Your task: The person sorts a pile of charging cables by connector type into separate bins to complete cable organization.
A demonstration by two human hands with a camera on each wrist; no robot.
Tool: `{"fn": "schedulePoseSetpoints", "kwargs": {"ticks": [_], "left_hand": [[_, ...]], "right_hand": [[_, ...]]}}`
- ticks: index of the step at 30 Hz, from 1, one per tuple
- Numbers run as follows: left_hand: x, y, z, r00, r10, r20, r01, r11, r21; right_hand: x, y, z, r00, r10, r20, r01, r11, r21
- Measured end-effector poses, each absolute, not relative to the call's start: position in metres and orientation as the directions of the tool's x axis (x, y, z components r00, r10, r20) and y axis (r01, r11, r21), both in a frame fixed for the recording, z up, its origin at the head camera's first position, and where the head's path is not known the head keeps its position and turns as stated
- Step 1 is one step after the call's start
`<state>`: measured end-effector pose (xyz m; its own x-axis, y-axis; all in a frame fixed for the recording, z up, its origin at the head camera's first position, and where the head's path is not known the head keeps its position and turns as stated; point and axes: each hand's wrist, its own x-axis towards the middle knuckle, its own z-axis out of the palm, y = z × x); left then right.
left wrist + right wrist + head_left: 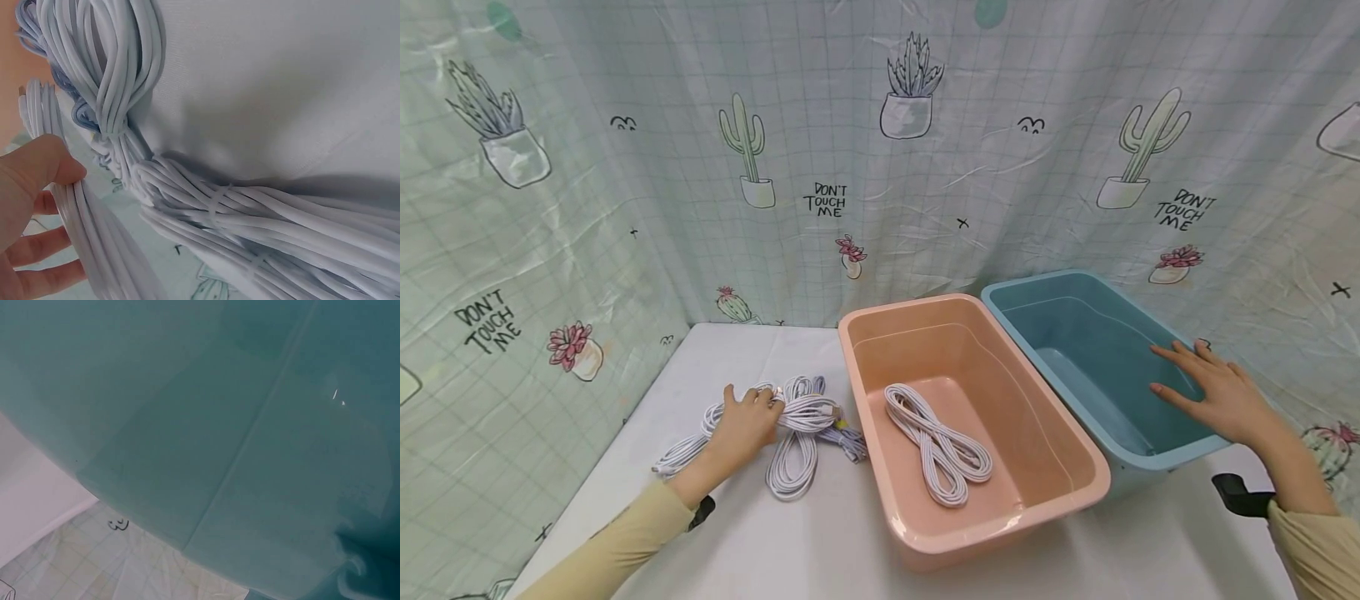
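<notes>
My left hand (747, 429) is over the pile of white cables at the left of the table. In the left wrist view its thumb and fingers pinch a coiled white cable (94, 228). Other tied cable bundles (250, 215) lie beside and below it, some white and some bluish. To the right, my right hand (1217, 392) hovers over the near right side of the blue tub (1097, 333), its fingers spread and holding nothing. Only the blue plastic wall fills most of the right wrist view; that hand is out of it.
A pink tub (1030, 408) stands between the cable pile and the blue tub. One coiled white cable (936, 446) lies on its floor. Behind and at both sides hangs a patterned curtain (820, 125). The white table (760, 550) extends in front.
</notes>
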<state>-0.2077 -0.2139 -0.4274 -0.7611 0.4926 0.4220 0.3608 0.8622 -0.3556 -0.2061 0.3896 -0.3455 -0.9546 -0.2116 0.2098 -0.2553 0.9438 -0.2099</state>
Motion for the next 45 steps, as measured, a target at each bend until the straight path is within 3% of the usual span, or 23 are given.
{"fn": "schedulePoseSetpoints", "kwargs": {"ticks": [12,25,33,45], "left_hand": [[-0.206,-0.226,-0.417,-0.758,0.433,0.487,0.339,0.901,-0.272],[-0.202,-0.236,-0.387,-0.801,0.362,0.477,0.322,0.932,-0.168],[-0.2,-0.242,-0.364,-0.712,0.351,0.608,0.333,0.931,-0.148],[-0.201,-0.239,-0.334,-0.602,0.389,0.697,0.367,0.91,-0.192]], "right_hand": [[-0.205,0.39,-0.345,-0.955,-0.214,0.206,-0.256,0.945,-0.205],[-0.205,0.39,-0.346,-0.955,-0.219,0.198,-0.258,0.946,-0.196],[-0.206,0.39,-0.344,-0.954,-0.222,0.199,-0.261,0.946,-0.193],[-0.206,0.39,-0.343,-0.953,-0.222,0.205,-0.263,0.943,-0.201]]}}
